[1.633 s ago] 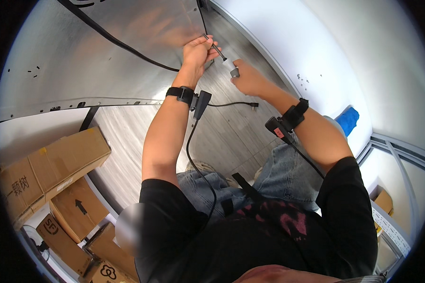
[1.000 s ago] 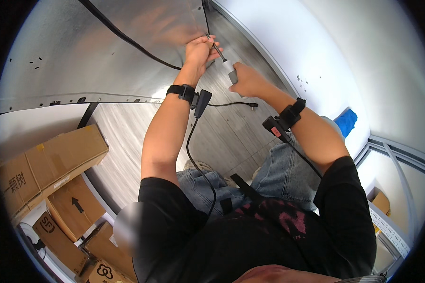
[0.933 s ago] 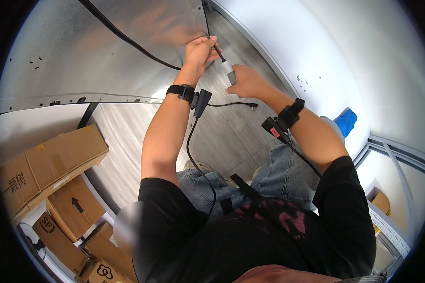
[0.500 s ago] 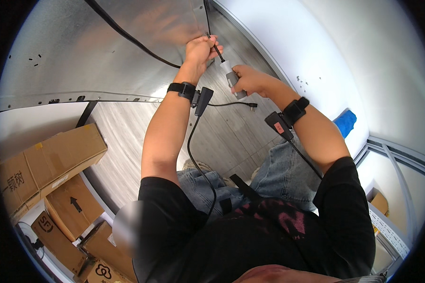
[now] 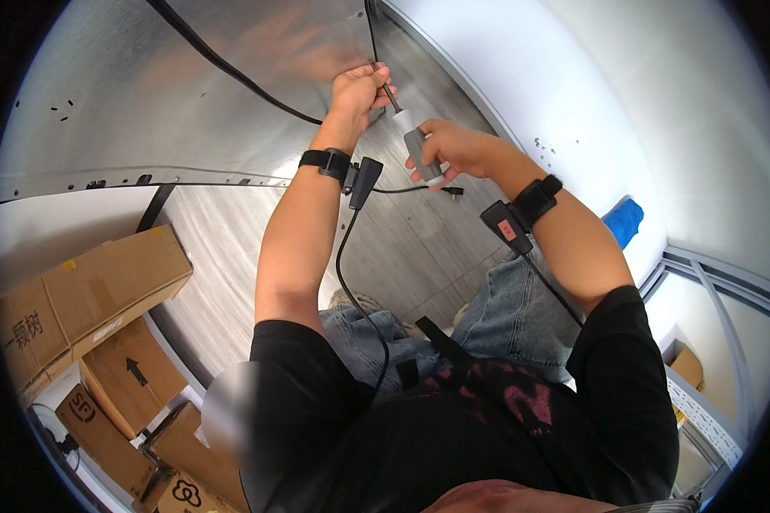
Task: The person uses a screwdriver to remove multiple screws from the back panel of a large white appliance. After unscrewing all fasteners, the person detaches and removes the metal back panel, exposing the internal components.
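Note:
A screwdriver [image 5: 422, 152] with a thick grey handle and a white collar slants up and left to a large metal panel [image 5: 188, 103]. My right hand [image 5: 458, 150] is closed round the handle, with fingertips showing on its left side. Near the panel's right edge, my left hand [image 5: 361, 90] has its thumb and fingers closed about the front of the thin dark shaft. The tip is at the panel's edge among those fingers, and what it meets there is too small to make out.
A thick black cable [image 5: 231, 70] crosses the panel. Below my hands, a cord with a plug [image 5: 453, 193] lies on the wood-look floor [image 5: 402, 244]. Cardboard boxes [image 5: 120, 274] are stacked at lower left. A white wall [image 5: 565, 94] rises on the right, near a blue cloth [image 5: 624, 222].
The screwdriver's handle has turned and shifted slightly left and toward me. My right fingers have changed their grip on it. My left hand has moved a little left, still at the panel's edge.

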The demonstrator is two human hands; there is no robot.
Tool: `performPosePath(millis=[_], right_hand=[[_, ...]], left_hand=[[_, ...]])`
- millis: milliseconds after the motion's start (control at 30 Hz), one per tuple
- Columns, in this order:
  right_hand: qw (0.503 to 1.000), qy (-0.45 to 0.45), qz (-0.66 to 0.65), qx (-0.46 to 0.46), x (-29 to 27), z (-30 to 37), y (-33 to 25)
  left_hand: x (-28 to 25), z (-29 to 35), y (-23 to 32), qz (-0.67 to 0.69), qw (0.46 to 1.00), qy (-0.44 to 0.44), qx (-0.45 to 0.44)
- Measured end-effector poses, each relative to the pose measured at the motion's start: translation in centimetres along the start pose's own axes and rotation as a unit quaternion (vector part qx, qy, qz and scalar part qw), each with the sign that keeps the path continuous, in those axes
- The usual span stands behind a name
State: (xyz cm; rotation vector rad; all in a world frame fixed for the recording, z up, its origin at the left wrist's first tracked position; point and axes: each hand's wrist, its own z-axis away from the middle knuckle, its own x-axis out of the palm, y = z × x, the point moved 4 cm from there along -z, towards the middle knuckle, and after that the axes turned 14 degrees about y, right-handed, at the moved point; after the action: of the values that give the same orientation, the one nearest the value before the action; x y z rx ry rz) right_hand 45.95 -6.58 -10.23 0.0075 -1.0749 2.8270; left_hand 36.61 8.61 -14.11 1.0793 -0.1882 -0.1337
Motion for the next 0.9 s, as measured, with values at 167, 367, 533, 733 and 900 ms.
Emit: performPosePath(millis=[167, 367, 533, 733, 900], right_hand=[[0.985, 0.031, 0.15, -0.081, -0.1, -0.2, 0.6], [0.987, 0.068, 0.133, -0.05, 1.1, 1.3, 0.0], [0.999, 0.019, 0.032, -0.013, -0.1, 1.1, 0.7], [0.975, 0.043, 0.214, -0.05, 0.1, 0.4, 1.0], [0.985, 0.1, 0.135, -0.03, 0.5, 1.8, 1.0]], left_hand=[[0.0, 1.1, 0.8, -0.017, 0.999, -0.019, -0.021], [-0.5, 0.9, 0.4, -0.02, 1.0, -0.016, -0.014], [-0.6, 0.7, 0.1, 0.002, 1.0, -0.004, -0.02], [-0.8, 1.0, 0.5, -0.046, 0.999, -0.005, -0.029], [-0.9, 1.2, 0.3, -0.042, 0.999, 0.005, -0.022]])
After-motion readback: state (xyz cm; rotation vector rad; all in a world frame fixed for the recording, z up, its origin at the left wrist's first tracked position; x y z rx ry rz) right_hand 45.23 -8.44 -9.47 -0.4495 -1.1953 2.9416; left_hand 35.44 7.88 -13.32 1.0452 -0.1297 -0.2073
